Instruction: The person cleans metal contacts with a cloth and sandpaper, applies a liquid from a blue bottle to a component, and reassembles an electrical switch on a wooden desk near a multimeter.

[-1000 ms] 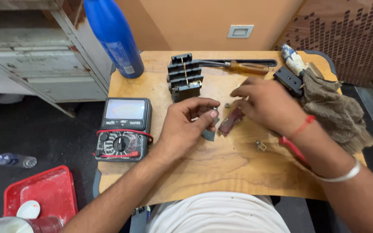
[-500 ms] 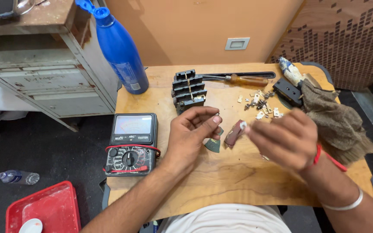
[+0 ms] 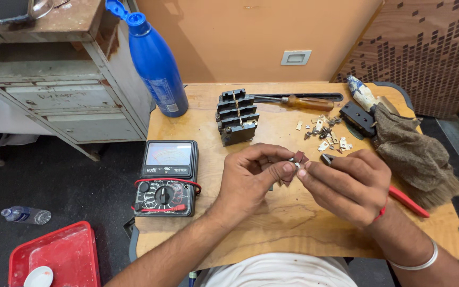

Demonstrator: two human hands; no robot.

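Note:
My left hand (image 3: 253, 178) pinches a small reddish-brown part (image 3: 299, 157) with a metal piece at its end, held just above the wooden table (image 3: 272, 234). My right hand (image 3: 349, 183) meets it from the right, its fingertips touching the same small part. Red-handled pliers (image 3: 407, 201) lie under my right hand, their jaw tip showing by the thumb. A black terminal block (image 3: 236, 117) stands behind my hands. A pile of small metal contacts and screws (image 3: 325, 135) lies to its right.
An analog multimeter (image 3: 167, 178) with red leads lies at the left of the table. A blue bottle (image 3: 155, 61) stands at the back left. A screwdriver (image 3: 298, 101), a black cover (image 3: 357, 118), a brown cloth (image 3: 415, 154), a grey cabinet (image 3: 49, 101) and a red tray (image 3: 54, 258) are also around.
My right hand came back from the pile of small parts to my left hand. Both hands now meet on the small reddish-brown part, lifted off the table.

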